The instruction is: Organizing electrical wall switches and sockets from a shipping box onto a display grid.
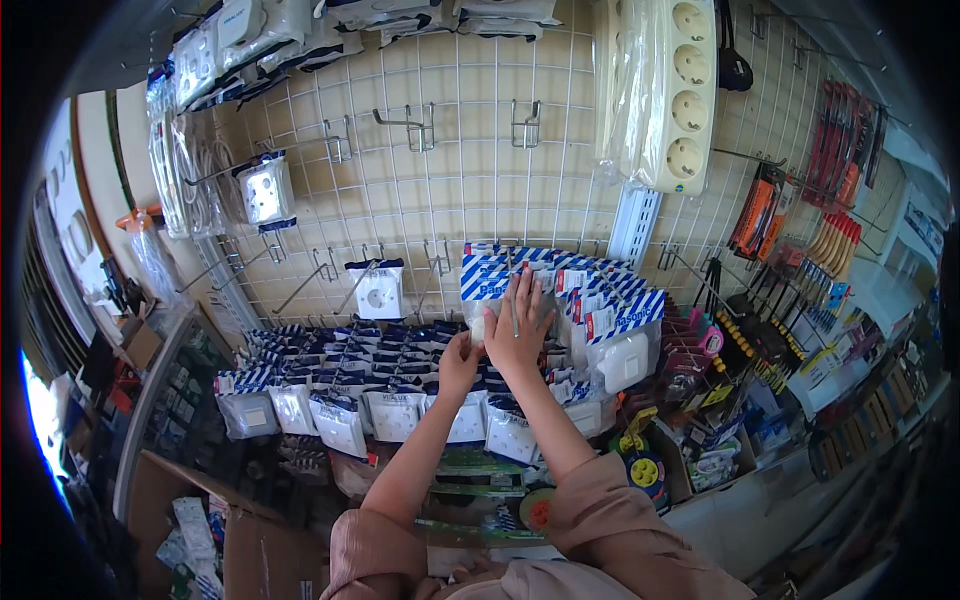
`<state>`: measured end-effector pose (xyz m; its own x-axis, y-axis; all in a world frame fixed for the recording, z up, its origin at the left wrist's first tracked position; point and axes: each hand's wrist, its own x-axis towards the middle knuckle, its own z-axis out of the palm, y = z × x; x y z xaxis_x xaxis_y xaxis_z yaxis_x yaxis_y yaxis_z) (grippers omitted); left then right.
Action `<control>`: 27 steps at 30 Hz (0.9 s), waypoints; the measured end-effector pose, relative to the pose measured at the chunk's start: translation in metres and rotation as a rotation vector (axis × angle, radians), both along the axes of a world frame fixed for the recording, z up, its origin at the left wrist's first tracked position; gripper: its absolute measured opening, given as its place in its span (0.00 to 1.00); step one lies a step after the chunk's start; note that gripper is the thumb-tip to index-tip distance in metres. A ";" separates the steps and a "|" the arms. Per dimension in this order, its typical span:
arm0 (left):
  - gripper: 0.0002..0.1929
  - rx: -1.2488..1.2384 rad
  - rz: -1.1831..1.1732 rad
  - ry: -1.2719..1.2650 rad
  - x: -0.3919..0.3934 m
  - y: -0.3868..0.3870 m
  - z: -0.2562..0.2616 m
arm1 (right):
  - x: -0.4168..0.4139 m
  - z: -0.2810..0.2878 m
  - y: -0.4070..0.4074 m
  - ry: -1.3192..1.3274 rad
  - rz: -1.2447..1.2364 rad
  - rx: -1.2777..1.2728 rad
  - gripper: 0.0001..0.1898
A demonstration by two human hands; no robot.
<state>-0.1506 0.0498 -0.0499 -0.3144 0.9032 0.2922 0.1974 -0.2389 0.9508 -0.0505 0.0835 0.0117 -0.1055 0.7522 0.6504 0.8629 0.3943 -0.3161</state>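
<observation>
Both hands are at a white wire grid wall (480,172), among bagged switches and sockets on hooks. My left hand (459,360) pinches the lower edge of a bagged white switch (478,330) with a blue-striped Panasonic header card (484,277). My right hand (517,330) lies with fingers spread over the front of that pack, beside a metal hook rod (514,304). Just to the right hangs a row of similar Panasonic packs, the front one holding a white switch (624,364). Below the hands are rows of bagged Viralux sockets (396,412).
Bare hooks (420,127) stick out above. Power strips (688,97) hang at upper right, a single bagged socket (375,292) at left. Tools, among them red-tipped wooden-handled brushes (832,240), hang far right. An open cardboard box (262,551) stands at lower left, cable reels (643,472) at lower right.
</observation>
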 end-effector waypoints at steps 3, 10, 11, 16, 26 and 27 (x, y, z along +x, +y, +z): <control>0.13 -0.016 0.017 -0.007 0.000 0.003 -0.001 | -0.005 -0.001 0.004 -0.018 -0.038 0.035 0.35; 0.14 -0.069 0.002 0.028 -0.004 0.003 -0.003 | -0.004 0.000 -0.004 -0.024 -0.054 0.001 0.34; 0.15 -0.046 0.010 0.032 -0.003 0.001 -0.004 | -0.003 -0.001 -0.007 -0.021 -0.041 -0.005 0.35; 0.19 -0.068 0.010 0.053 -0.011 -0.020 -0.003 | 0.003 -0.013 -0.042 -0.051 0.023 -0.067 0.35; 0.22 -0.020 -0.006 0.175 -0.089 -0.157 0.040 | -0.052 -0.010 -0.131 0.142 0.553 -0.008 0.21; 0.22 -0.028 0.043 0.164 -0.101 -0.176 0.046 | -0.063 -0.006 -0.142 0.134 0.602 -0.018 0.21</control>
<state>-0.2511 -0.1261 -0.0037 -0.3032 0.8984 0.3178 0.3601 -0.2008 0.9111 -0.1134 -0.0584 0.0055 -0.4338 0.5968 0.6751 0.4427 0.7937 -0.4172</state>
